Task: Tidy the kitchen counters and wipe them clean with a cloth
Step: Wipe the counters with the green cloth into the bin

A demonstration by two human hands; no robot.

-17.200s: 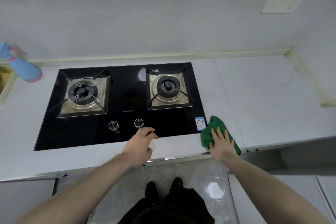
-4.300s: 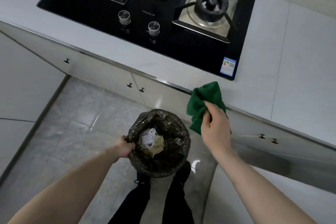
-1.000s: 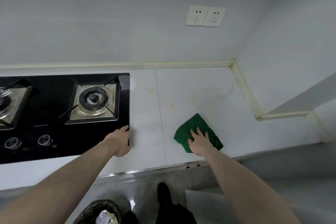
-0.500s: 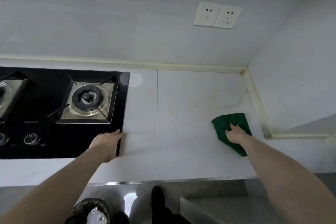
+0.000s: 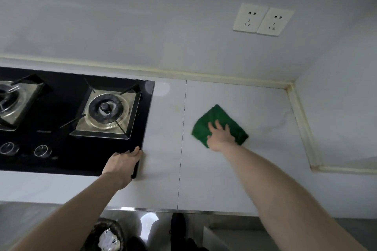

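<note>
Counter (image 5: 234,179): pale stone-look slab running along the back wall to the right corner; thin seam down the middle; faint yellowish marks near the seam, beyond the cloth's reach for now; judged only part wiped.
Hob (image 5: 67,149): black glass, set into the counter at left; right-hand burner in full view, another cut off by the frame edge; two knobs along the front.
Wall sockets (image 5: 263,20): pair on the back wall, well above the counter, above and right of the cloth.
Bin (image 5: 106,236): on the floor below the counter edge, dark liner, crumpled rubbish inside.
Cloth (image 5: 216,120): green, spread flat on the counter right of the seam, well apart from the hob and from the corner trim.
Right hand (image 5: 220,134): flat on the cloth, fingers straight and spread, pressing down; nothing gripped.
Left hand (image 5: 123,162): resting at the hob's front right corner, fingers extended along the glass edge, bracing; nothing held.
Risk, cloth: could bunch or slip out from under the flat palm on a fast stroke, leaving streaks; uneven pressure the likely cause.
Risk, coverage: marks by the seam and grime along the yellowed trim easily missed if strokes stop short.
Risk, hob: a knob could be nudged if the bracing hand slides leftward.
</note>
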